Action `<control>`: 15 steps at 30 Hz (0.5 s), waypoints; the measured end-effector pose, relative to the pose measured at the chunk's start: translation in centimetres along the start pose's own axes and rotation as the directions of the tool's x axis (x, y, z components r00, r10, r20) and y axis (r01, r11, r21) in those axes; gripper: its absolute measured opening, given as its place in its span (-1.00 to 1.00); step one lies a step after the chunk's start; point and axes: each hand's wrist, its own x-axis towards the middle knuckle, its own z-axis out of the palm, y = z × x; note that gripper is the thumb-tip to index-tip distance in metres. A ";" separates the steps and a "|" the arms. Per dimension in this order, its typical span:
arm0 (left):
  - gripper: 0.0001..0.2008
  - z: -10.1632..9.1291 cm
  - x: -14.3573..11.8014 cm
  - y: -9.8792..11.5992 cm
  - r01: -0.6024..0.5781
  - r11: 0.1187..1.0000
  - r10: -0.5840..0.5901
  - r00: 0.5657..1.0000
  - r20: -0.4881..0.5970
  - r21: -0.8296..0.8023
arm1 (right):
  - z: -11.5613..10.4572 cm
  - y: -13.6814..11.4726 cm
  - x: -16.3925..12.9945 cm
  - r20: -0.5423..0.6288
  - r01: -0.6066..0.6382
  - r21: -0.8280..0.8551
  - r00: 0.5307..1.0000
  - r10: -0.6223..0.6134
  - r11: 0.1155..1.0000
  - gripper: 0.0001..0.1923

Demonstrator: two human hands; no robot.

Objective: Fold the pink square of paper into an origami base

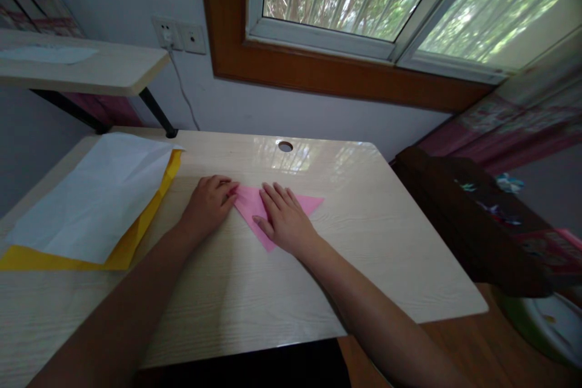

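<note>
Forearms [364,279] are extending to a pink paper triangle [249,201] on the desk [386,236]. The right hand [285,219] is lying flat across it, fingers straight, gripping nothing; the left hand [207,205] is bending its fingers at the left corner, any pinch unclear. White paper [95,194] and yellow paper [148,224] are lying farther left.

Two hands [207,205] [287,219], one pink paper [252,199], two wall sockets [167,33] [193,38], one desk hole [285,147]

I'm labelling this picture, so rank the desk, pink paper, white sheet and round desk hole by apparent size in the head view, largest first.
1. Desk
2. White sheet
3. Pink paper, partly covered by the right hand
4. Round desk hole
</note>
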 end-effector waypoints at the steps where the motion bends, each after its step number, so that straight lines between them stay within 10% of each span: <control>1: -0.65 0.0 0.0 0.0 -0.003 1.000 0.003 1.000 0.007 0.008 | 0.0 0.0 0.0 0.001 -0.003 -0.003 1.000 0.003 1.000 -0.30; 15: -0.61 0.0 -0.3 0.2 0.014 0.998 -0.016 1.000 0.027 0.054 | -0.1 -0.5 -0.1 -0.006 0.001 -0.025 1.000 -0.001 1.000 -0.31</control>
